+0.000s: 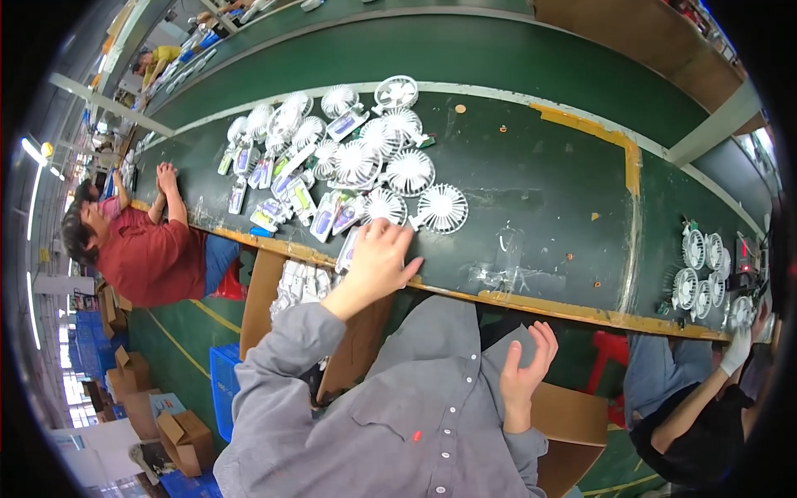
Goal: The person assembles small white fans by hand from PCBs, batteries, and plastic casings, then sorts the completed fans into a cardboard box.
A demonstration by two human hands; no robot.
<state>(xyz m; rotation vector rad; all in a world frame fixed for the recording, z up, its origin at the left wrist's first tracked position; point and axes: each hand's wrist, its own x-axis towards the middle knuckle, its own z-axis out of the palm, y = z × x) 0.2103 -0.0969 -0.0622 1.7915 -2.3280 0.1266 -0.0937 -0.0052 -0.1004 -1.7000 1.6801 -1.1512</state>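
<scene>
My left hand [380, 264] is over the table's front edge, at the near side of a pile of small white fans. Its fingers reach forward to a round fan head [384, 206] and its thumb stands apart; nothing shows held in it. Right of those fingertips lies another white fan [442, 208]. A white fan body [347, 251] shows partly beside the hand. Fans with round slatted heads [357, 163] and handles with purple or green parts [325, 217] make up the pile. My right hand [526, 369] hangs before my shirt, empty, fingers slightly bent and apart.
The dark green table [531, 183] has a worn yellow edge and tape patches. Below its front stands a cardboard box [264, 286] with white pieces. A person in red [158, 261] sits at the left. At right, a gloved person [697, 415] works near more fans [685, 286].
</scene>
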